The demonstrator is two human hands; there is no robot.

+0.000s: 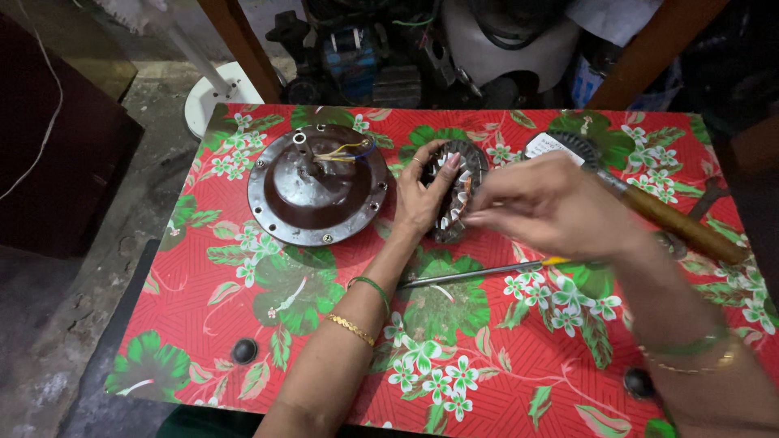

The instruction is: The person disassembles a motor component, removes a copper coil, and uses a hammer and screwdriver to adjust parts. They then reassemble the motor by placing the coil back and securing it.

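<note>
Clearly the work centred on a round, dark metal fan stator with pale winding slots [456,191], which stood tilted on its edge on the red flower-printed tablecloth [243,324], just right of a brown, domed metal motor cover [316,185] with coloured wires coming out of its hub; the left hand [422,195] was wrapped around the stator's left rim, fingers curled closed upon it and thumb behind, so it had a firm hold; the right hand [552,207] was blurred, its fingertips pinched together at the stator's right edge, and whether they held a wire or anything else could not be told.

To do this step well, the left hand's hold probably needed to keep the stator from rolling, since it stood on a narrow edge; the right fingers, I judged, ought to work lightly along the slots, because thin winding wire tends to nick or snap under a hard pull.

A long, thin metal screwdriver with a yellow handle [479,272] lay on the cloth below the hands, near but not touching them; a wooden-handled tool [682,223] rested to the right, partly behind the right wrist; both seemed close enough to reach without letting go of the stator.
</note>
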